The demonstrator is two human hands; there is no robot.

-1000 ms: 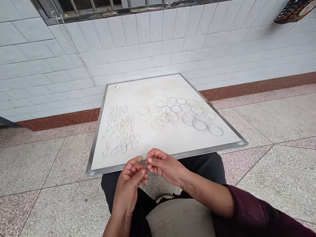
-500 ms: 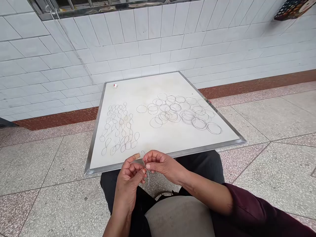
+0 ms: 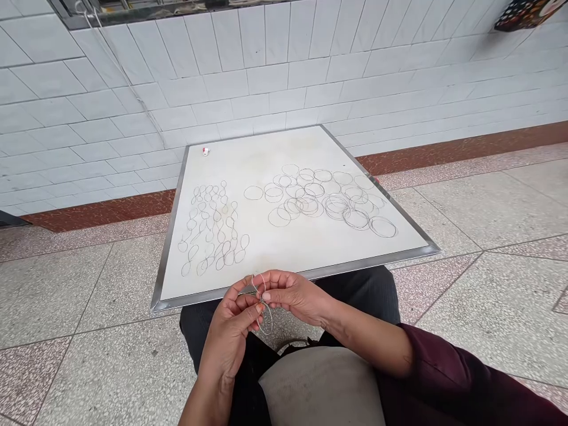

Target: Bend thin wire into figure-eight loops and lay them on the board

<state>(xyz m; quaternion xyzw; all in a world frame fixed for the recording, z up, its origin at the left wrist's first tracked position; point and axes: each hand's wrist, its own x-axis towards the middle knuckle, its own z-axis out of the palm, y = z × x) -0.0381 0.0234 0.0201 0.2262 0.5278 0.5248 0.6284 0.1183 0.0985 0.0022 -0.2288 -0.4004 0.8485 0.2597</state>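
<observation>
A thin silver wire piece (image 3: 271, 319), bent into narrow loops, was held just above the near edge of a white rectangular board (image 3: 284, 148) with a bright steel frame, which lay across the person's lap. The left hand (image 3: 228, 331) and the right hand (image 3: 293, 294) met around the wire: the curled left fingers (image 3: 248, 307) and the right fingers (image 3: 271, 283) were closed on it, pinching it at its crossing, with one loop standing above the grip and a longer loop hanging below.

Much already lay finished on the board: a dense cluster of small grey wire figure-eights (image 3: 213, 231) on its left half, and a wider spread of overlapping round wire rings (image 3: 310, 201) on its right half. The piece in hand looked closest to the figure-eights, though whether it was complete could not be judged. The overlaps made any exact count impossible, so how much work remained did not show.

The fingertips hid the twist itself, and a small sliver beside the left thumb could not be made out. A tiny white-and-red object (image 3: 206, 151) near the board's far corner was too small to identify, and a dark spotted object (image 3: 528, 13) was cut off at the top of the view
</observation>
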